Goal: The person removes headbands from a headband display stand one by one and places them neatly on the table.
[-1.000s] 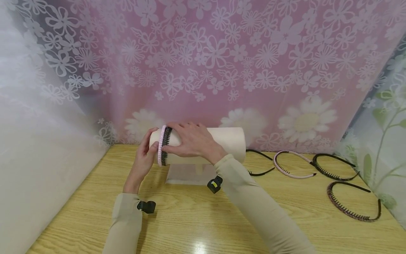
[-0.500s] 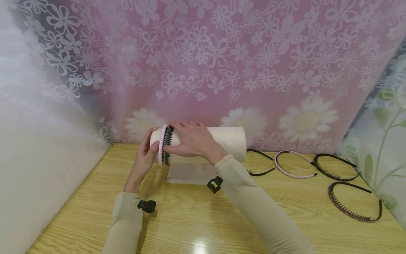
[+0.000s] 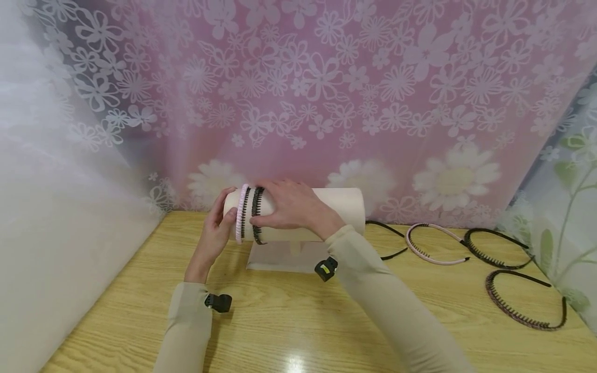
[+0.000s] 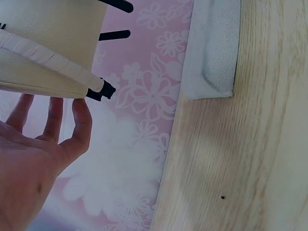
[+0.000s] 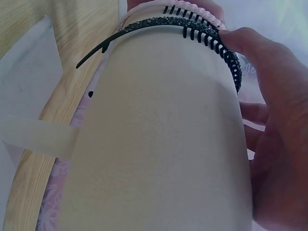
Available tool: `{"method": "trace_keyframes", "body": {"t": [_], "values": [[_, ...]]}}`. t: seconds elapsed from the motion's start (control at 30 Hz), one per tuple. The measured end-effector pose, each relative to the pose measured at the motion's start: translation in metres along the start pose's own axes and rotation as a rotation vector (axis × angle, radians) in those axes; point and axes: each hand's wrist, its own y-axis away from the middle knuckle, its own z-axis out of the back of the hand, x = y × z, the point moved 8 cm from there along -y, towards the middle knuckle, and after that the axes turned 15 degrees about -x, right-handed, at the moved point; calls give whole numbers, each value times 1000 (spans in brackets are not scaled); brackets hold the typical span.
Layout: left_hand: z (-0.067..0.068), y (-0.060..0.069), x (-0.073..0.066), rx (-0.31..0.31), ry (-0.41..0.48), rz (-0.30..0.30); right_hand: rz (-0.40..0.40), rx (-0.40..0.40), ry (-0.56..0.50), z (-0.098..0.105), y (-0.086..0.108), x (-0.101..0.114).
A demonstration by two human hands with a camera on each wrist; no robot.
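Note:
A cream cylinder headband stand [image 3: 342, 207] lies horizontally on its base [image 3: 275, 259]. My left hand [image 3: 210, 241] grips its left end, thumb in front and fingers behind; in the left wrist view its fingertips [image 4: 82, 108] touch the cylinder's edge. Around the cylinder near that end sits a pink wrapped headband [image 3: 241, 215] with black teeth. To its right, with a gap between, is a glittery black toothed headband [image 3: 256, 210]. My right hand [image 3: 298, 207] reaches over the cylinder and holds this black headband, thumb at its edge in the right wrist view; other fingers are partly hidden.
On the wooden table [image 3: 280, 321], right of the stand, lie a partly hidden black headband [image 3: 394, 254], a pink headband [image 3: 436, 260], another black headband [image 3: 489, 259] and a dark patterned headband [image 3: 508, 313]. A floral curtain [image 3: 317, 103] hangs behind.
The black headband has moved right along the cylinder with my right hand, opening a gap from the pink headband. My left hand keeps its hold on the stand's end.

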Motion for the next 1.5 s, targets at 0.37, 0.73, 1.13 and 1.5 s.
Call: {"method": "trace_keyframes", "body": {"t": [0.37,0.73,1.13,1.5], "values": [[0,1,0,-15,-16,12,-28,20,0,5,5,-6],[0,3,2,-17,-17,23,-26,18,3,8,9,-11],[-1,2,0,-24,-24,10,-11,-13,-11,13,11,-15],[0,1,-1,-22,-42,15,-12,-9,-14,16,13,-20]]}}
